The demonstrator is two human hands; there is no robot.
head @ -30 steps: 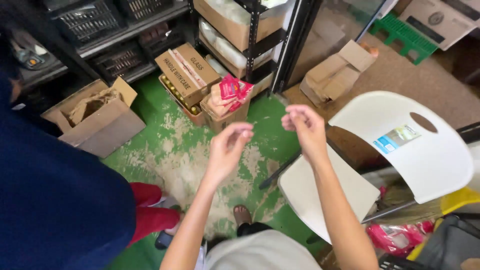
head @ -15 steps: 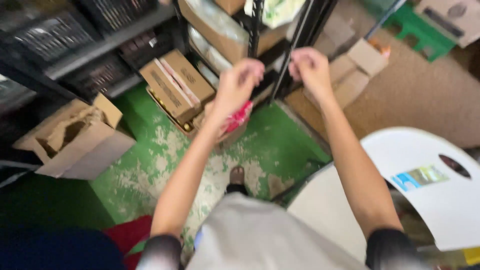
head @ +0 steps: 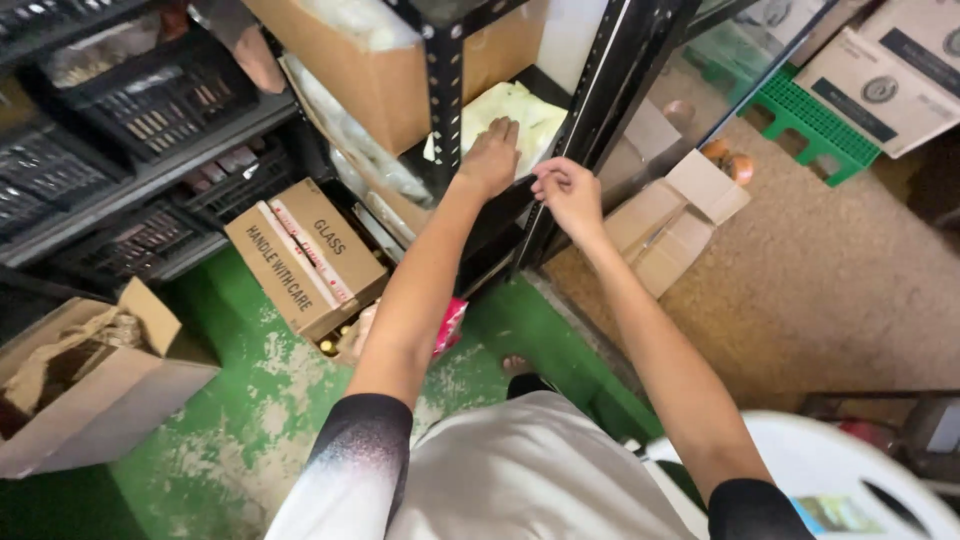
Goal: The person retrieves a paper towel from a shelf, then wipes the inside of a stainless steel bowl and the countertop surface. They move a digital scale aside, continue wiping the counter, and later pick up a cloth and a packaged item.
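Note:
My left hand [head: 490, 155] reaches into a black metal shelf rack [head: 445, 90] and rests flat on a pale yellow-green plastic packet [head: 530, 115] lying on a shelf. My right hand [head: 565, 195] hovers just right of it, fingers pinched together at the shelf's front edge, with nothing visible in them. Both arms stretch forward from my white shirt.
A large cardboard box [head: 370, 75] sits on the shelf to the left. On the green floor [head: 250, 420] stand a taped box [head: 300, 255], an open box [head: 80, 380] and a red packet [head: 450, 325]. Black crates [head: 140, 95] fill the left rack. A white chair [head: 830, 480] is at my lower right.
I have stepped closer to the rack and looked up. Both hands moved from mid-air in front of me up to the shelf; the left one now lies on the pale packet.

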